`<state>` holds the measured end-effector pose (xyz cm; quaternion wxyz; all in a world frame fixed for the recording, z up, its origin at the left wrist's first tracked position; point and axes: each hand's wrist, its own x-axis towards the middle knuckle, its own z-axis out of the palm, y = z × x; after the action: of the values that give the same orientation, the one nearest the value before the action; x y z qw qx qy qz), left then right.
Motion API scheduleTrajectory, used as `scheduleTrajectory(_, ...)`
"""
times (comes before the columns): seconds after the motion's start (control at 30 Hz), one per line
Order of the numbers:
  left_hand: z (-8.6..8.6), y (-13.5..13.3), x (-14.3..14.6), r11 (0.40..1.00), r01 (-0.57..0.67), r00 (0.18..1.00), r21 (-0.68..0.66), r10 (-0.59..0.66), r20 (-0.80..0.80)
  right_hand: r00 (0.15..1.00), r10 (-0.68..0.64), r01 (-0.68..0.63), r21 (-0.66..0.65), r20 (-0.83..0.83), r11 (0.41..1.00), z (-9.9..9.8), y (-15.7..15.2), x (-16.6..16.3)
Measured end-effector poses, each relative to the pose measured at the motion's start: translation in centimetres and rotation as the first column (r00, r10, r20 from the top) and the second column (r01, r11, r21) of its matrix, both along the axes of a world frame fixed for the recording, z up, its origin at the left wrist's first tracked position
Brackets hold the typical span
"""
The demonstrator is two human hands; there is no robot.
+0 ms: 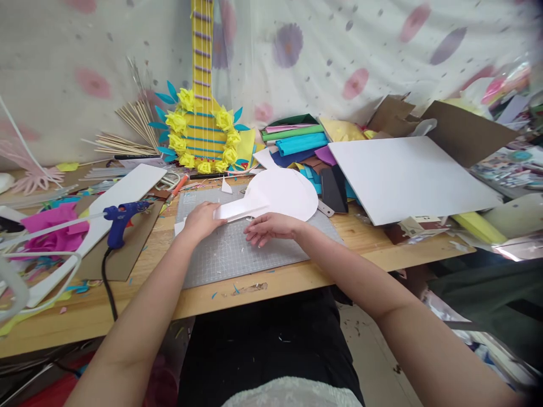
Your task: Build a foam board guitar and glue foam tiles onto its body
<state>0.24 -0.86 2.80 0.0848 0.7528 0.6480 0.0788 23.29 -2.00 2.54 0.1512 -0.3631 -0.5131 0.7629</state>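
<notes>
A white foam board cutout, round with a straight neck, lies on the grey cutting mat. My left hand holds the end of its neck, the thumb along the near edge and the fingers over the far side. My right hand is just in front of the round part, palm turned inward. Its fingers are apart and loosely bent, with nothing visible in them. A small white scrap is on the mat behind the neck.
A blue glue gun with its black cord is at the left. A yellow paper guitar with flowers stands at the back. Right of the mat are a dark phone-like slab and a large white board. Coloured sheets lie behind.
</notes>
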Motion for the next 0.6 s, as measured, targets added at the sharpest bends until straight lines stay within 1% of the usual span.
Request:
scheduleTrajectory(0.03,0.0,0.0,-0.2,1.0,-0.008,1.0,-0.008,0.008,0.007,1.0,-0.021,0.019,0.105,0.011,0.994,0.3,0.1,0.3)
scheduleTrajectory(0.07,0.0,0.0,-0.3,1.0,-0.01,1.0,-0.01,0.01,0.015,0.996,-0.077,0.065,0.232,0.043,0.971,0.5,0.4,0.5)
scheduleTrajectory(0.1,0.0,-0.1,-0.4,1.0,-0.006,1.0,-0.008,0.007,0.02,0.982,-0.164,0.119,0.382,0.089,0.916,0.6,0.8,0.6)
scheduleTrajectory(0.13,0.0,-0.3,-0.5,1.0,0.008,1.0,-0.004,-0.008,0.021,0.953,-0.271,0.156,0.547,0.135,0.823,0.7,1.2,0.5)
scheduleTrajectory(0.17,0.0,-0.4,-0.6,1.0,0.029,0.999,0.003,-0.029,0.019,0.914,-0.369,0.151,0.703,0.17,0.695,0.6,1.7,0.2)
scheduleTrajectory(0.2,-0.1,-0.6,-0.8,0.999,0.047,0.999,0.008,-0.047,0.016,0.88,-0.434,0.093,0.826,0.193,0.556,0.5,2.2,0.0)
scheduleTrajectory(0.23,-0.2,-0.7,-0.9,0.998,0.064,0.998,0.01,-0.064,0.017,0.861,-0.459,-0.002,0.905,0.218,0.426,0.3,2.7,-0.4)
scheduleTrajectory(0.27,-0.3,-0.8,-1.1,0.997,0.075,0.997,0.01,-0.075,0.025,0.856,-0.449,-0.113,0.941,0.255,0.319,0.0,3.1,-0.8)
scheduleTrajectory(0.3,-0.5,-0.9,-1.4,0.997,0.08,0.996,0.01,-0.08,0.038,0.854,-0.418,-0.224,0.944,0.31,0.242,-0.3,3.4,-1.2)
scheduleTrajectory(0.33,-0.6,-0.9,-1.7,0.997,0.082,0.995,0.013,-0.082,0.053,0.845,-0.385,-0.32,0.928,0.371,0.192,-0.6,3.7,-1.6)
scheduleTrajectory(0.37,-0.7,-0.9,-2.0,0.996,0.084,0.994,0.02,-0.085,0.067,0.828,-0.362,-0.398,0.904,0.428,0.159,-0.9,3.9,-2.1)
scheduleTrajectory(0.43,-0.9,-0.9,-2.5,0.995,0.097,0.991,0.03,-0.099,0.09,0.783,-0.361,-0.501,0.858,0.507,0.118,-1.3,4.1,-2.9)
scheduleTrajectory(0.53,-1.1,-0.9,-2.8,0.994,0.104,0.989,0.025,-0.106,0.108,0.736,-0.399,-0.567,0.82,0.546,0.077,-1.3,4.1,-3.6)
scheduleTrajectory(0.6,-1.2,-0.9,-2.6,0.995,0.096,0.989,0.031,-0.099,0.112,0.723,-0.411,-0.582,0.81,0.556,0.07,-1.2,4.2,-3.6)
